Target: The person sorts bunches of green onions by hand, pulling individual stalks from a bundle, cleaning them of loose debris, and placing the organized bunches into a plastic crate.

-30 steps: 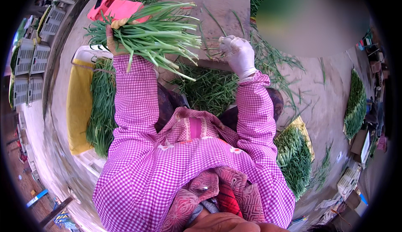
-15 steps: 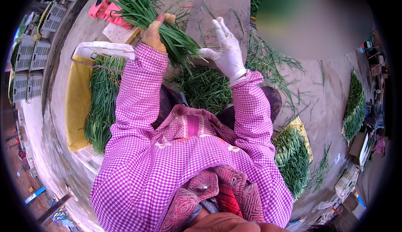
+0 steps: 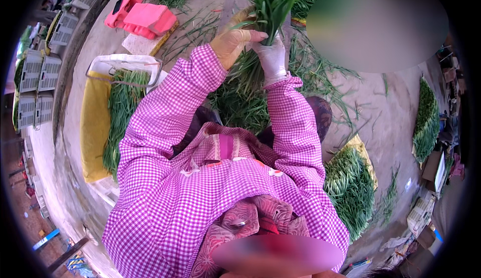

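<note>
A bunch of long green chives (image 3: 273,10) stands upright in front of me, its leaves fanning toward the far edge of the view. My left hand (image 3: 231,42), in a yellowish glove with the thumb tip bare, presses on the bunch's left side. Closed around its lower part is my right hand (image 3: 272,60), in a white glove; the bunch partly hides its fingers. Loose chives (image 3: 245,102) lie heaped on the floor below both hands, between my knees. Behind the bunch, a flat grey-brown board (image 3: 231,7) is mostly covered.
To my left stands a white crate (image 3: 120,61) with a yellow cloth (image 3: 94,127) and chives inside. Beyond it sits a pink plastic object (image 3: 150,18). More packed chives (image 3: 350,193) lie at right, others (image 3: 425,120) farther off. Stray leaves (image 3: 328,85) litter the floor.
The bunch has swung from the left to the middle and turned upright. My right hand, open and apart from it before, has closed on it. My left hand has moved right.
</note>
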`<action>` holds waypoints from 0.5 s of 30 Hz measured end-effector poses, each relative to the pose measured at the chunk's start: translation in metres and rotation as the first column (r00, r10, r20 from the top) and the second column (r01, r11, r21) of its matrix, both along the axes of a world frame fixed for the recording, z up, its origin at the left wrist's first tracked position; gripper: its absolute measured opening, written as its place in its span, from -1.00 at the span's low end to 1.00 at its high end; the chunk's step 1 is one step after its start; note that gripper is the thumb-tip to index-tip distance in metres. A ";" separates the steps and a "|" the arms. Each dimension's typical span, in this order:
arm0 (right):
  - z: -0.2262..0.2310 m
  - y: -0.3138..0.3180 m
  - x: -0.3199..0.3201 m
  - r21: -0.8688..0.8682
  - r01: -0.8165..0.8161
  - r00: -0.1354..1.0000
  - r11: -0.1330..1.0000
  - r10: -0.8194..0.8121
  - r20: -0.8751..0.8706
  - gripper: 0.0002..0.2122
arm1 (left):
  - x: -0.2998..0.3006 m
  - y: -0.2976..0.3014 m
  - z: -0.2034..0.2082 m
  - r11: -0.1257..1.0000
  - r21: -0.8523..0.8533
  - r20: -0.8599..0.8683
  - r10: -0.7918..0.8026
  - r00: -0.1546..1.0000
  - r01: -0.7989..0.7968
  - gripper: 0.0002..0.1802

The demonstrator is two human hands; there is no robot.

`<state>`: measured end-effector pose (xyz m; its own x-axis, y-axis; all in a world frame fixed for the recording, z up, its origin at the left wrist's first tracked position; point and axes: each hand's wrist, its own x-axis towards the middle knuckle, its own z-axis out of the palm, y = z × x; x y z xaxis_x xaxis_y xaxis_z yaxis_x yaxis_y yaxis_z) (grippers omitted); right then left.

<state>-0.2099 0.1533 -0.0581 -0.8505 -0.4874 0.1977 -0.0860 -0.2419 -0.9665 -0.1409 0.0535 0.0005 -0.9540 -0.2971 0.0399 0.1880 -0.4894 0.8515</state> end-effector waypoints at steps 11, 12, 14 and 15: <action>0.028 0.031 -0.022 -0.625 -0.066 0.860 0.778 0.363 0.360 -0.50 | 0.045 -0.007 0.000 0.714 -0.695 0.088 0.208 0.974 -0.090 -0.60; 0.030 0.033 -0.021 -0.670 -0.074 0.835 0.739 0.413 0.364 -0.50 | 0.044 -0.005 -0.005 0.676 -0.730 0.090 0.233 0.968 -0.095 -0.60; 0.036 0.037 -0.018 -0.693 -0.113 0.828 0.712 0.454 0.331 -0.43 | 0.046 -0.005 -0.008 0.820 -0.566 0.167 0.212 0.963 -0.083 -0.67; 0.036 0.039 -0.019 -0.731 -0.115 0.816 0.673 0.483 0.317 -0.42 | 0.052 -0.004 -0.006 0.876 -0.475 0.203 0.195 0.960 -0.077 -0.67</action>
